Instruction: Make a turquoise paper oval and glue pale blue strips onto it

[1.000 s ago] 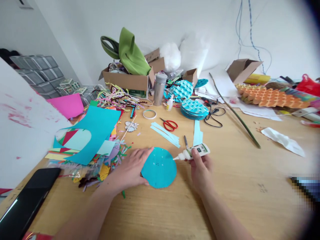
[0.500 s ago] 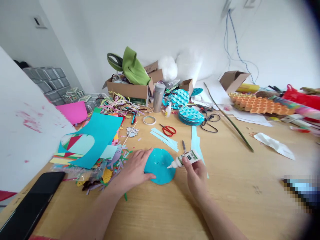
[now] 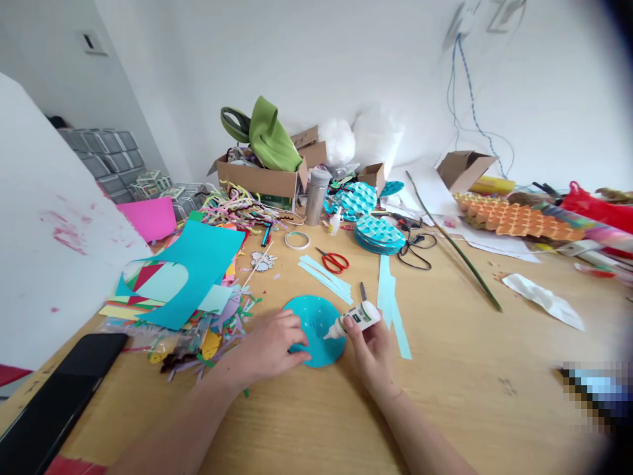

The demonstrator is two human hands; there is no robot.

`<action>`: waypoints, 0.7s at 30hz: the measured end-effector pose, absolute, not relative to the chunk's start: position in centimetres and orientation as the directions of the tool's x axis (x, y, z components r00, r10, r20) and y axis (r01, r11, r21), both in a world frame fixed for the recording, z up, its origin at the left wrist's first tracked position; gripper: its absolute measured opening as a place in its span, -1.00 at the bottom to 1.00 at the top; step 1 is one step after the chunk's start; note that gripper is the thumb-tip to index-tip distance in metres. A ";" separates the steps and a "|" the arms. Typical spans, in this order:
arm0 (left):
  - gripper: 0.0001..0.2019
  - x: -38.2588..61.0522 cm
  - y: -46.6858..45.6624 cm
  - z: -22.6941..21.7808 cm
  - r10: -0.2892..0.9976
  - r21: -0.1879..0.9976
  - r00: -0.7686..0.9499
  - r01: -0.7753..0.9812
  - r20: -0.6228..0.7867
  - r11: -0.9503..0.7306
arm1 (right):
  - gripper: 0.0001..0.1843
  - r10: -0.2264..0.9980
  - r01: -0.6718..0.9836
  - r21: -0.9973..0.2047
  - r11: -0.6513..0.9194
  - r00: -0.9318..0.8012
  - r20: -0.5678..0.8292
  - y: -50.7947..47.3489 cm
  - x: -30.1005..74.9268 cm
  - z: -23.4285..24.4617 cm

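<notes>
A round turquoise paper disc (image 3: 321, 330) with small light dots on it lies on the table before me. My left hand (image 3: 274, 346) is at the disc's left edge, fingers curled onto it and thumb at the lower rim. What its fingertips do underneath is partly hidden. In my right hand (image 3: 372, 353) is a white glue bottle (image 3: 363, 316), tilted with its nozzle pointing down-left over the disc's right half. Whether the tip touches the paper I cannot tell. Beyond the disc are pale blue paper strips (image 3: 326, 278), red-handled scissors (image 3: 335, 262) and a dark pen (image 3: 363, 291).
On the left, coloured paper sheets (image 3: 202, 257) and scraps pile up beside a black phone (image 3: 64, 396). A metal flask (image 3: 316, 198), a tape roll (image 3: 297, 240) and stacked blue discs (image 3: 380, 234) stand farther back. To the right lie a green stick (image 3: 459, 254) and white crumpled paper (image 3: 544, 300).
My right hand has brought the glue bottle a little left, its nozzle farther over the disc. My left hand's fingers have curled in more on the disc. The view has tilted slightly.
</notes>
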State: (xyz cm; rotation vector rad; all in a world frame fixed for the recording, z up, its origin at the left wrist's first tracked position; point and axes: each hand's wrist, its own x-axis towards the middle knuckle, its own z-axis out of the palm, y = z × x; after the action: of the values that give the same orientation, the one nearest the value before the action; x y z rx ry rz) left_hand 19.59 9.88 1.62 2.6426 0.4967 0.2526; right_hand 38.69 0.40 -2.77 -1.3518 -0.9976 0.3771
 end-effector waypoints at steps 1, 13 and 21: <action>-0.88 19.5 9.8 1.6 0.345 0.450 0.935 0.277 0.076 -0.849 | -0.82 0.741 0.338 -0.911 0.238 0.544 0.395 0.3 38.8 -3.1; -0.79 19.6 9.6 0.9 0.286 0.431 0.958 0.259 -0.002 -0.865 | -0.84 0.749 0.661 -0.714 0.231 0.347 0.564 0.3 38.8 -2.2; -0.78 19.5 9.7 0.8 0.287 0.451 0.958 0.259 -0.006 -0.854 | -0.82 0.748 0.706 -0.665 0.244 0.300 0.592 0.2 38.9 -2.2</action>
State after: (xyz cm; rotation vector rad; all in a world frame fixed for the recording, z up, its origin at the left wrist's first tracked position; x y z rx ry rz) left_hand 19.55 9.74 0.81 2.6475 0.3903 0.0852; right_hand 38.91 0.17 -2.23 -1.4723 -1.4168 0.0481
